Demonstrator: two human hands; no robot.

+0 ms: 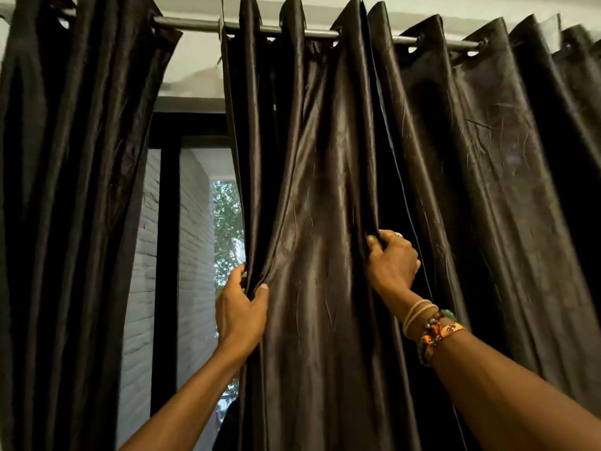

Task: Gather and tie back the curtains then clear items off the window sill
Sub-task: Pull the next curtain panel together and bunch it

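The person stands close to the window with both arms raised into the right-hand curtain (318, 190), a dark, glossy panel that fills the view from 12 o'clock round to 5. The left hand (240, 307), at about 7 o'clock, pinches the panel's free edge, with the thumb on the room side and the fingers curled behind the hem. The right hand (392, 262), at 4 o'clock, has its fingers hooked round a fold further in, and bracelets (429, 323) are stacked on that wrist. I take it the two grips sit a few pleats apart so the cloth between them can be bunched into one bundle for tying. The gathering looks barely begun, and I see no tie-back.

The left-hand curtain (65, 190) hangs in loose folds at 9 o'clock, with no hand on it. Both panels hang by eyelets from a grey rod (192, 23) running across 11 to 1 o'clock under a pale wall.

Between the panels, at 8 o'clock, a black window frame (167, 255) shows. Beyond it is a white-painted brick wall (195, 239) and some green leaves (227, 222) in daylight. The window sill lies below the view, so I cannot tell what sits on it.
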